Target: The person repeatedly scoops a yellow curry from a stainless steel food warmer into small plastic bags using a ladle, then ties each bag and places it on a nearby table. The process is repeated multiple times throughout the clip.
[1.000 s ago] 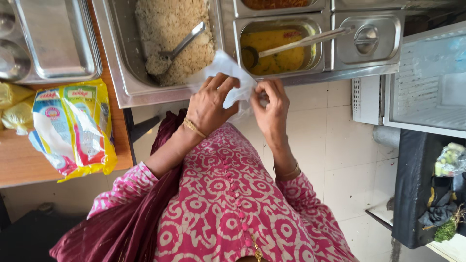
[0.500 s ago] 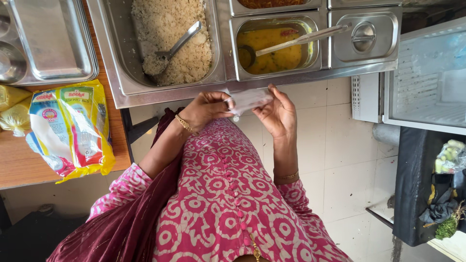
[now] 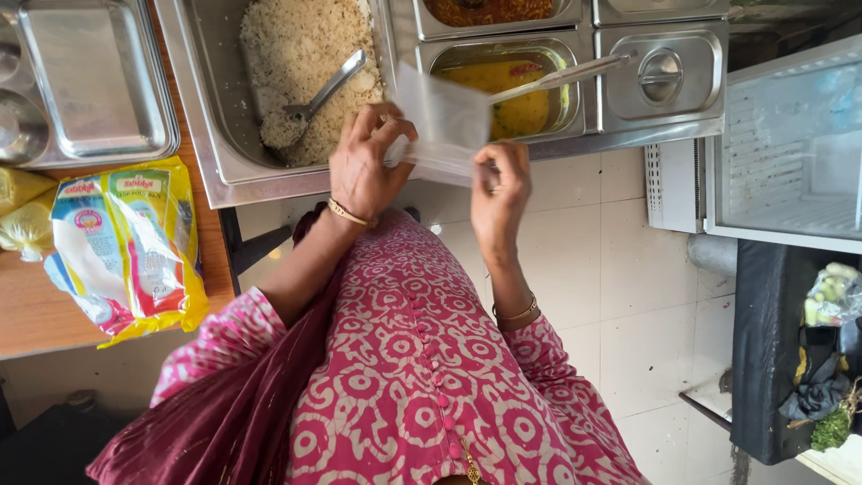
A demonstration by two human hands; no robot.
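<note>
Thin clear plastic bag (image 3: 440, 126), rolled narrow half a second ago, now spread flat; pinched at opposite edges by left hand (image 3: 364, 166) and right hand (image 3: 499, 193) fingers

Yellow-white pkg (image 3: 126, 247) on wood counter, left.

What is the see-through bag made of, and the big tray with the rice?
The bag in both hands looks like thin clear plastic: the yellow curry shows through it and it crinkles. The rice tray looks like shiny steel, grey and reflective.
</note>
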